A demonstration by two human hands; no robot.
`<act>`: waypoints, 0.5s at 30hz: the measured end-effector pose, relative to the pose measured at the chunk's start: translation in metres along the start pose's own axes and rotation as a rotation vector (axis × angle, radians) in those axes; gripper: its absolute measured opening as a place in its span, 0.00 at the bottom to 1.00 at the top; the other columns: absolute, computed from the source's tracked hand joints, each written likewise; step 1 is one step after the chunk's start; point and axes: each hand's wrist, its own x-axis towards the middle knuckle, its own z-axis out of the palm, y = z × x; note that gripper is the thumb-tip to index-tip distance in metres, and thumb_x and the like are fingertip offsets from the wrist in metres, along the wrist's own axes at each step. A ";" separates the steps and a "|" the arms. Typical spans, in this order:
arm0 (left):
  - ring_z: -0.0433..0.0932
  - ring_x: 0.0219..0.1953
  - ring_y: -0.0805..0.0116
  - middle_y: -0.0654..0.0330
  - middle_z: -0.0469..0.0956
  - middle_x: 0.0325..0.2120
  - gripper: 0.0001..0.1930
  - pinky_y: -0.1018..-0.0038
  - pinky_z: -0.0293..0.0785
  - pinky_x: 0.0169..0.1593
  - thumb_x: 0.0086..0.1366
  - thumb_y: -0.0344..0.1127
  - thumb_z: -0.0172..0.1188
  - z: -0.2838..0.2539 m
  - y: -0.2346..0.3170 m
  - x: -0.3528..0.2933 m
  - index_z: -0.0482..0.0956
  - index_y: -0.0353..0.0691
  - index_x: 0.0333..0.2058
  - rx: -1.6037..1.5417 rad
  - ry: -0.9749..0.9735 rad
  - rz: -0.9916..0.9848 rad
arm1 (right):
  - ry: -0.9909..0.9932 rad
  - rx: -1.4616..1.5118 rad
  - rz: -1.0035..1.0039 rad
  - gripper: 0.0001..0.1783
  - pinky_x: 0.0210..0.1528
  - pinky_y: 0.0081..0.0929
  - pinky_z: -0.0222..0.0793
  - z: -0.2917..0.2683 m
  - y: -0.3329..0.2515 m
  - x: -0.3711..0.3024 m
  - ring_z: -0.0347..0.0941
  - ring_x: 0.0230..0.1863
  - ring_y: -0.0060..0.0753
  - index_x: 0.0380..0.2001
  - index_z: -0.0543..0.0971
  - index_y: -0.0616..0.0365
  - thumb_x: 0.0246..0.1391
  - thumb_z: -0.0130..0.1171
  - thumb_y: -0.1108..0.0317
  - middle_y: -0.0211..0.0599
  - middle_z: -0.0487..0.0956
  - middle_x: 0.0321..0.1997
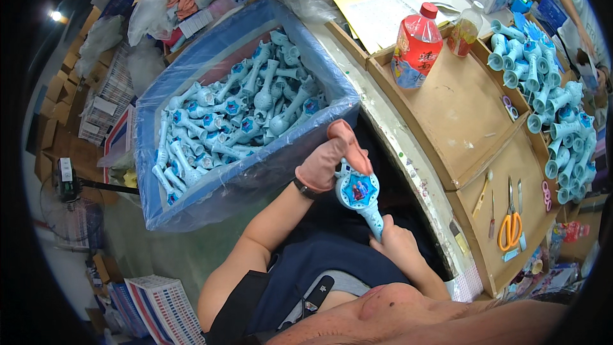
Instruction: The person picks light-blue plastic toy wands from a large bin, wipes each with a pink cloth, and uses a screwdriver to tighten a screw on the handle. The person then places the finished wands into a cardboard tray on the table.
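Light-blue plastic wand [358, 190], round head with star-shaped emblem: slanted above lap, between bin and table. Bare right hand [399, 243]: closed around handle end. Left hand [322, 165] in pink glove: bent over top of wand head, touching; firm grip or not, impossible to say. At left: blue film-lined bin [262, 198], heaped with similar light-blue wands [263, 97]. At right: pale table [383, 134], shallow brown trays [460, 115], orange-handled metal scissors [509, 230], red-capped bottle [418, 50].
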 end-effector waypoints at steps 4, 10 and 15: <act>0.79 0.38 0.61 0.59 0.77 0.30 0.08 0.72 0.73 0.45 0.70 0.31 0.47 0.006 0.002 -0.005 0.73 0.36 0.41 0.871 -0.102 0.237 | 0.014 0.027 -0.042 0.22 0.29 0.49 0.72 0.001 0.001 0.000 0.76 0.26 0.59 0.35 0.66 0.64 0.48 0.62 0.59 0.56 0.77 0.21; 0.79 0.39 0.63 0.56 0.77 0.36 0.20 0.67 0.76 0.47 0.63 0.48 0.62 0.010 0.003 0.000 0.70 0.39 0.44 -0.374 0.184 -0.135 | 0.025 -0.043 -0.043 0.19 0.28 0.49 0.73 -0.003 0.001 0.000 0.76 0.24 0.59 0.34 0.65 0.65 0.49 0.58 0.60 0.56 0.77 0.21; 0.75 0.34 0.66 0.59 0.76 0.33 0.09 0.71 0.73 0.41 0.65 0.39 0.53 0.006 -0.002 0.001 0.72 0.40 0.39 0.655 0.124 0.154 | 0.004 -0.028 -0.030 0.22 0.29 0.47 0.73 -0.001 0.001 0.000 0.77 0.26 0.58 0.35 0.66 0.64 0.48 0.62 0.59 0.55 0.77 0.21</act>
